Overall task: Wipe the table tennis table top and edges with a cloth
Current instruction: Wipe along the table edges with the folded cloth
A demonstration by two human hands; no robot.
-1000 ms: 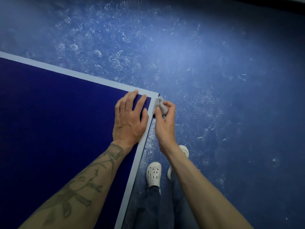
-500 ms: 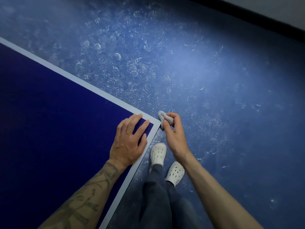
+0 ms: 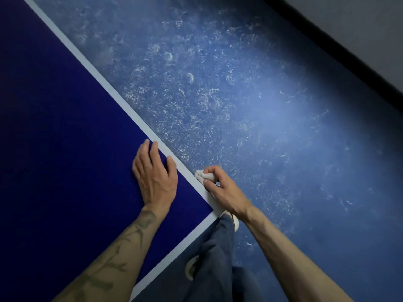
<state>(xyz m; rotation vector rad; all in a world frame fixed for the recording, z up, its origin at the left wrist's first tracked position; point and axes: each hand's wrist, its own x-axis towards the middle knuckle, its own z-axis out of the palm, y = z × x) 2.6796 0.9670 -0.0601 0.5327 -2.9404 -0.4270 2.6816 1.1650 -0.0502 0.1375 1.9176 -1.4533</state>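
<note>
The dark blue table tennis table (image 3: 65, 138) fills the left half of the head view, with a white border line along its edge and its corner near the bottom middle. My left hand (image 3: 154, 177) lies flat on the top, fingers spread, just inside the white line. My right hand (image 3: 222, 188) is closed around a small bunched pale cloth (image 3: 205, 175) and presses it against the table's outer edge, a short way up from the corner.
The floor (image 3: 272, 127) beside the table is blue with many white scuff marks. A dark skirting strip and a grey wall (image 3: 359, 29) cross the top right. My legs in dark trousers (image 3: 213, 264) and a white shoe (image 3: 235, 223) stand by the corner.
My right hand has carried the cloth from the table's corner onto the long side edge beyond it. My left hand has slid along the top with it. The view has turned.
</note>
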